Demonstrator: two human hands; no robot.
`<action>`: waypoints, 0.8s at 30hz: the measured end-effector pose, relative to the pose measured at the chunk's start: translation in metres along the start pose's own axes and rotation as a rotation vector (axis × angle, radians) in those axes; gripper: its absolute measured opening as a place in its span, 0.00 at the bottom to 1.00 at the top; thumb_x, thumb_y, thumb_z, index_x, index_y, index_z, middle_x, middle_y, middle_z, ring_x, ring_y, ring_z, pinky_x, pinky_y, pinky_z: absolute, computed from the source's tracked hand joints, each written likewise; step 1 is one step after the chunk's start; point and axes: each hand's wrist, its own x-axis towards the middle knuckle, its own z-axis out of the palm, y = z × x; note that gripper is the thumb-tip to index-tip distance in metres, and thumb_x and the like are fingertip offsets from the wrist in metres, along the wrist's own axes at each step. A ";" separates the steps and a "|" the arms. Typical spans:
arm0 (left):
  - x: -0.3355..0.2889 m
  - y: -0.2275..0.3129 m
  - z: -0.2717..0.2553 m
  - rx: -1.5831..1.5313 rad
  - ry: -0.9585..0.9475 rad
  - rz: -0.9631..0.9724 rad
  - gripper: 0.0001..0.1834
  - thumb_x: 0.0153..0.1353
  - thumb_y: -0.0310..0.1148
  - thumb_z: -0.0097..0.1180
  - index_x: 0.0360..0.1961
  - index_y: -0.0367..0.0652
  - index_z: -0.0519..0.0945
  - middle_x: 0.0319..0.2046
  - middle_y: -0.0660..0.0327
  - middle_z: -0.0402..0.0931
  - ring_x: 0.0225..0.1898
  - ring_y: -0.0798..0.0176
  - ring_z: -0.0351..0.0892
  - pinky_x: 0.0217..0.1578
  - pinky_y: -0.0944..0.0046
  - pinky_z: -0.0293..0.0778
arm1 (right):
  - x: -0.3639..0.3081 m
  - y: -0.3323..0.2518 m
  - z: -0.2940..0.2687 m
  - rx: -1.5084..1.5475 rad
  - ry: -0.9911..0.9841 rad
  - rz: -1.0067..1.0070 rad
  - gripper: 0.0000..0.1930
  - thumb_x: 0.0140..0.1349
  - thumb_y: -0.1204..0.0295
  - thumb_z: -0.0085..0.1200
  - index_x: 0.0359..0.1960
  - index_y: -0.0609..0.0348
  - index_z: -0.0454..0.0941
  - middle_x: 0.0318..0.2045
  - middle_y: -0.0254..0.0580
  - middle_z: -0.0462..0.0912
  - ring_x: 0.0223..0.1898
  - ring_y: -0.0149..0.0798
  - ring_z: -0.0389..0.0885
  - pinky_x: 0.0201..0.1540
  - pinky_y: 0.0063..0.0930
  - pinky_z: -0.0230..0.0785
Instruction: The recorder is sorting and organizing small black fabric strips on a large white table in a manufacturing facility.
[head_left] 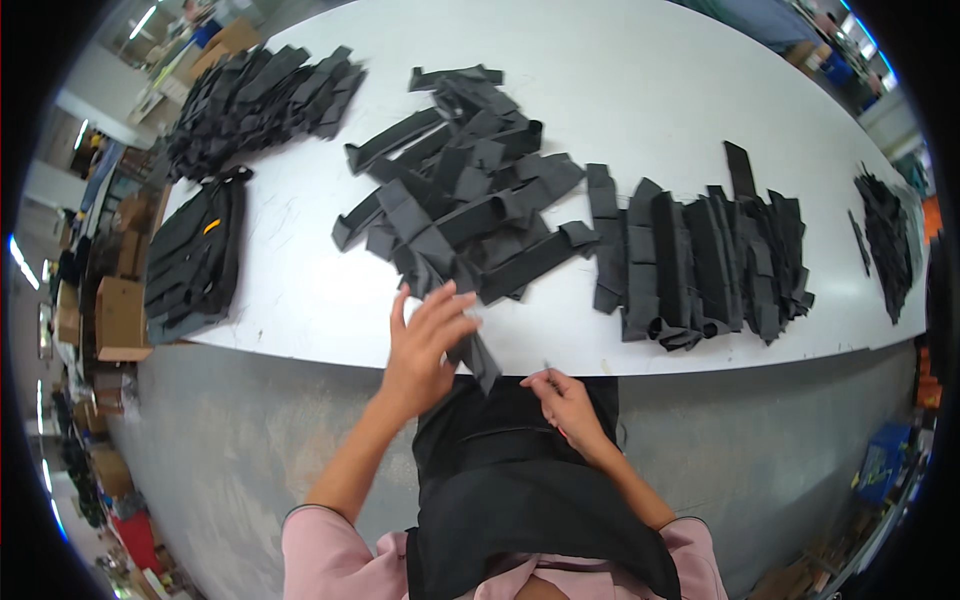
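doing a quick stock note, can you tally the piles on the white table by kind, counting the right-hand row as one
Heaps of dark strips: 3 (upper-left heap, middle heap, right-hand row)
Dark bundle at the far right: 1
Dark fabric stack with a yellow tab: 1
Total: 5 piles

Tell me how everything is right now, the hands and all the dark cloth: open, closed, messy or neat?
Left hand: open, fingers spread
Right hand: closed around a small tool, mostly hidden
Middle strips: loosely heaped, messy
Right-hand strips: gathered in a neater row
Upper-left strips: bunched together
Dark pieces at left: stacked
Black apron: worn
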 end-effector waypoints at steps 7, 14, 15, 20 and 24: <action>-0.096 0.016 0.040 -0.134 0.344 -0.437 0.25 0.38 0.12 0.50 0.41 0.43 0.75 0.54 0.50 0.64 0.53 0.47 0.70 0.51 0.54 0.67 | 0.021 -0.017 0.029 0.022 -0.049 -0.057 0.12 0.67 0.67 0.44 0.42 0.64 0.73 0.24 0.34 0.74 0.16 0.20 0.66 0.15 0.12 0.53; -0.097 0.000 0.041 -0.360 0.280 -0.536 0.26 0.45 0.11 0.40 0.47 0.39 0.71 0.51 0.50 0.67 0.48 0.54 0.74 0.45 0.63 0.73 | 0.057 -0.033 0.060 -0.125 -0.007 -0.213 0.12 0.65 0.69 0.47 0.45 0.64 0.71 0.35 0.38 0.77 0.15 0.21 0.66 0.17 0.14 0.58; -0.094 -0.005 0.039 -0.635 0.347 -0.674 0.26 0.48 0.12 0.40 0.51 0.39 0.69 0.52 0.50 0.66 0.47 0.57 0.74 0.44 0.64 0.73 | 0.064 -0.033 0.060 -0.113 -0.004 -0.231 0.12 0.64 0.70 0.49 0.46 0.64 0.70 0.36 0.38 0.77 0.14 0.21 0.64 0.16 0.14 0.58; -0.069 -0.033 0.054 -0.406 0.272 -0.948 0.29 0.53 0.33 0.59 0.55 0.34 0.63 0.57 0.48 0.60 0.47 0.55 0.73 0.39 0.62 0.73 | 0.080 -0.047 0.068 -0.132 0.032 -0.310 0.14 0.61 0.69 0.52 0.44 0.65 0.72 0.34 0.36 0.75 0.14 0.22 0.66 0.16 0.18 0.58; -0.044 -0.044 0.063 0.094 -0.058 -0.791 0.26 0.51 0.36 0.61 0.48 0.34 0.68 0.49 0.45 0.69 0.43 0.45 0.74 0.37 0.57 0.72 | 0.111 -0.063 0.075 -0.319 0.167 -0.606 0.15 0.59 0.69 0.55 0.45 0.64 0.71 0.38 0.41 0.75 0.30 0.29 0.74 0.30 0.22 0.67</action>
